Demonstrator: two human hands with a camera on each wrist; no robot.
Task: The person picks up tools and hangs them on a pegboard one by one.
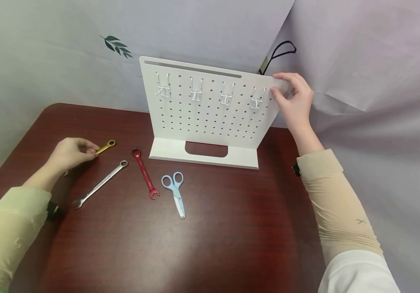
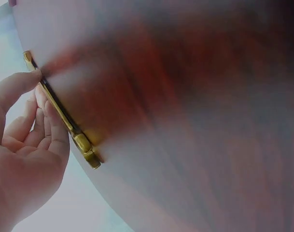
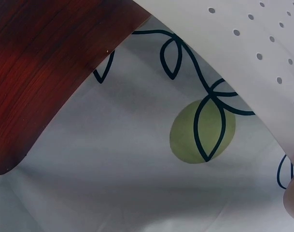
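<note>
A white pegboard stand [image 1: 210, 118] stands upright at the back of the dark red table [image 1: 232, 228], with several white wire hooks [image 1: 195, 91] along its top row. My right hand [image 1: 281, 87] grips its top right corner, thumb on the front and fingers over the edge. The perforated board [image 3: 253, 53] fills the upper right of the right wrist view. At the left, my left hand [image 1: 93, 150] pinches one end of a gold wrench [image 1: 107, 145] that lies flat on the table. Up close, the thumb and fingers [image 2: 45, 108] close on the gold wrench [image 2: 74, 133].
A silver wrench [image 1: 100, 184], a red wrench [image 1: 145, 173] and light blue scissors [image 1: 176, 193] lie in a row in front of the stand. A pale leaf-patterned cloth [image 1: 67, 61] hangs behind the table. A black strap [image 1: 279, 51] shows behind the board's right corner.
</note>
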